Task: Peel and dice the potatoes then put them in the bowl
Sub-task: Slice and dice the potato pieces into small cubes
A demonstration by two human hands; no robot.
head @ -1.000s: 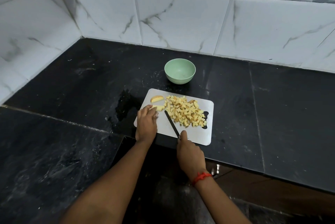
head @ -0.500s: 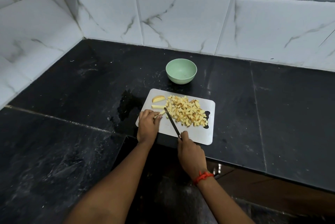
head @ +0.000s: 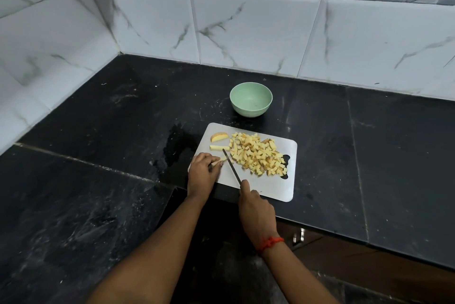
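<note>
The left hand [head: 202, 172] fingers [head: 216, 164] pinch a potato strip [head: 217, 163] on the cutting board [head: 270, 186]; the right hand [head: 256, 210] fingers grip the knife [head: 231, 165] just beside the strip.

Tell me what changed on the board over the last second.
The left hand drew back toward the person along the cutting board, its grip pinching one potato strip and uncovering a second strip. The right hand kept the knife beside it. The diced pile, wedge and bowl stayed put.
</note>
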